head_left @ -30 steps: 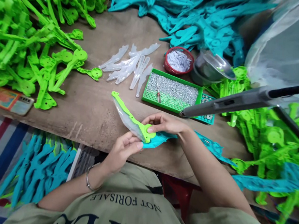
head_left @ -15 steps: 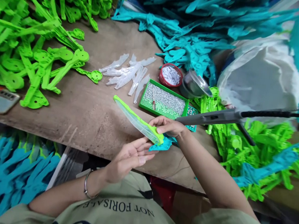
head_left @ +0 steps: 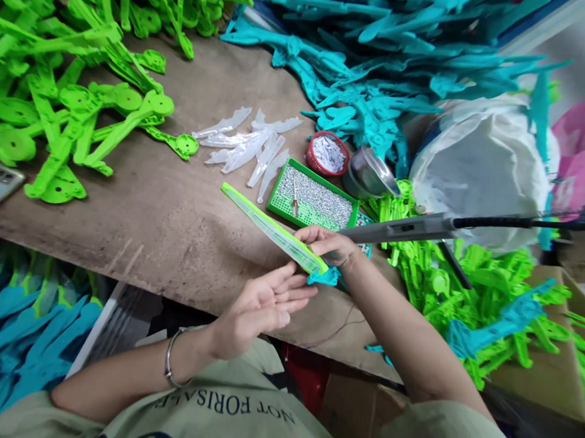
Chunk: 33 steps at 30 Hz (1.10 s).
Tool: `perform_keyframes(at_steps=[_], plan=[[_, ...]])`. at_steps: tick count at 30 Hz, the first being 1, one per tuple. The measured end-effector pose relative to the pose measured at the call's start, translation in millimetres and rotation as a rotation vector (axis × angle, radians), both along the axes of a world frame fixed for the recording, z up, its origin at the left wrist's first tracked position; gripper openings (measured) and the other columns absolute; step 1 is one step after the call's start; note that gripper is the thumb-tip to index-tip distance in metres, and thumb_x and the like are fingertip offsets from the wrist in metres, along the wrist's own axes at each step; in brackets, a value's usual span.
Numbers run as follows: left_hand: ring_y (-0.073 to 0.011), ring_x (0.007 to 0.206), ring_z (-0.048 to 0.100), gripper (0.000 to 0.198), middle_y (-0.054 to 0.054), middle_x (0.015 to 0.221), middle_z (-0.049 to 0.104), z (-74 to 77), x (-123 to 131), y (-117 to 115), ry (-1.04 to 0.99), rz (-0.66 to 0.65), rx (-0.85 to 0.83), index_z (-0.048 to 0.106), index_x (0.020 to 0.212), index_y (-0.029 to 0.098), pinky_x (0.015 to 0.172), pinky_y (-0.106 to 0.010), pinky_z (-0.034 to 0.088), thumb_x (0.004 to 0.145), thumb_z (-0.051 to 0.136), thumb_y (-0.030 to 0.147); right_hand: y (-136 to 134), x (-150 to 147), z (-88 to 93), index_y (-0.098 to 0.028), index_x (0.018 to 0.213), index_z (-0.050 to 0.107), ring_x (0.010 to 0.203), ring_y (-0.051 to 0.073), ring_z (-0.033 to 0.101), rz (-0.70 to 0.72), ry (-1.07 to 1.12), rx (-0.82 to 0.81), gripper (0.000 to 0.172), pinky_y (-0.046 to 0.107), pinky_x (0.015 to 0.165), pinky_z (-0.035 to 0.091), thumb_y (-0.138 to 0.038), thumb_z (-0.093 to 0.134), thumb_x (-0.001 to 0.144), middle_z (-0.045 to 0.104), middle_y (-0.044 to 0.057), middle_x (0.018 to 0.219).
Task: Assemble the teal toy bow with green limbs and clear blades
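My right hand (head_left: 328, 243) grips the near end of a long green piece (head_left: 253, 206) with a clear strip along its side; it also covers part of a grey electric screwdriver's tip end (head_left: 402, 229). A small teal part (head_left: 324, 276) shows beneath the green end. Palm up, my left hand (head_left: 267, 300) lies just below that end with its fingers apart and nothing gripped. Beyond the hands sits a green tray (head_left: 283, 212) of small metal screws, with a little screwdriver (head_left: 295, 202) on them.
Clear pieces (head_left: 248, 142) lie mid-table beside a red basket (head_left: 347, 153) of white parts and a metal bowl (head_left: 378, 171). Green parts (head_left: 74, 117) heap at left, teal parts (head_left: 352, 83) behind. A white sack (head_left: 481, 165) and more green parts (head_left: 449, 276) are at right.
The green piece has turned so its clear side looks narrower and less of the teal part shows. My left hand's fingers have spread and come off the piece. The view has shifted slightly.
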State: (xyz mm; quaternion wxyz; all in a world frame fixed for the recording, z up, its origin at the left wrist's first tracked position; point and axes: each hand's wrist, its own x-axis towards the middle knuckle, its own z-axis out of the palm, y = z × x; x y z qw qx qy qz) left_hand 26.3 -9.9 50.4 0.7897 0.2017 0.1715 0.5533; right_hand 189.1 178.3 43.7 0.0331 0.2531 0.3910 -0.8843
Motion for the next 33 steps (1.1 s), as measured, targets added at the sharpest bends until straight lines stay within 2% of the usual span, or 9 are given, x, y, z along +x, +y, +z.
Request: perform_keyframes(at_steps=[3,6,9,12,16,24,33], plan=[[-0.0374,0.139,0.048,0.072,-0.014,0.148,0.054,0.7,-1,0,-0.013,-0.003,-0.007,0.050,0.146,0.022,0.119,-0.058,0.031,0.077,0.069,0.024,0,0,1.2,-0.012,0.092,0.076,0.061,0.012,0.072,0.008,-0.003,0.014,0.039,0.017,0.059,0.058,-0.036,0.090,0.065,0.078,0.003,0.078],[-0.0351,0.137,0.050,0.060,-0.014,0.143,0.059,-1.4,-7,-2,0.004,0.000,-0.067,0.058,0.139,0.020,0.118,-0.053,0.034,0.081,0.070,0.030,-3,-2,0.3,-0.011,0.094,0.076,0.064,0.011,0.072,0.039,-0.018,0.040,0.039,0.017,0.063,0.058,-0.036,0.089,0.067,0.078,0.003,0.080],[-0.0328,0.132,0.055,0.045,-0.014,0.136,0.064,-6.6,-13,-5,0.051,0.023,-0.151,0.065,0.130,0.019,0.115,-0.049,0.038,0.088,0.065,0.035,-10,-6,-6.3,-0.011,0.097,0.075,0.067,0.010,0.072,0.084,-0.044,0.086,0.038,0.017,0.066,0.057,-0.031,0.089,0.068,0.078,0.003,0.082],[-0.0314,0.127,0.060,0.039,-0.014,0.131,0.068,-10.2,-17,-8,0.094,0.032,-0.211,0.068,0.124,0.018,0.112,-0.047,0.041,0.089,0.065,0.034,-15,-8,-15.8,-0.010,0.099,0.075,0.069,0.009,0.071,0.108,-0.052,0.106,0.038,0.017,0.068,0.057,-0.029,0.088,0.069,0.078,0.003,0.083],[-0.0326,0.131,0.056,0.044,-0.015,0.135,0.065,-5.6,-15,-6,0.084,0.025,-0.207,0.065,0.129,0.018,0.113,-0.048,0.039,0.087,0.065,0.030,-16,-7,-18.3,-0.010,0.097,0.075,0.069,0.011,0.071,0.051,-0.038,0.090,0.040,0.018,0.068,0.057,-0.033,0.088,0.068,0.077,0.004,0.082],[-0.0364,0.138,0.049,0.061,-0.015,0.142,0.060,14.3,-3,1,-0.031,0.008,-0.127,0.057,0.140,0.018,0.119,-0.054,0.032,0.082,0.070,0.029,-5,3,4.1,-0.009,0.089,0.074,0.059,0.011,0.070,-0.023,-0.075,-0.002,0.032,0.017,0.060,0.057,-0.033,0.085,0.070,0.076,0.005,0.074],[-0.0384,0.139,0.048,0.068,-0.017,0.149,0.052,13.2,5,-2,-0.035,0.020,-0.084,0.051,0.145,0.019,0.120,-0.059,0.029,0.082,0.071,0.030,-1,8,10.3,-0.008,0.086,0.072,0.059,0.012,0.070,-0.025,-0.050,0.005,0.025,0.017,0.059,0.057,-0.028,0.080,0.074,0.076,0.005,0.074]])
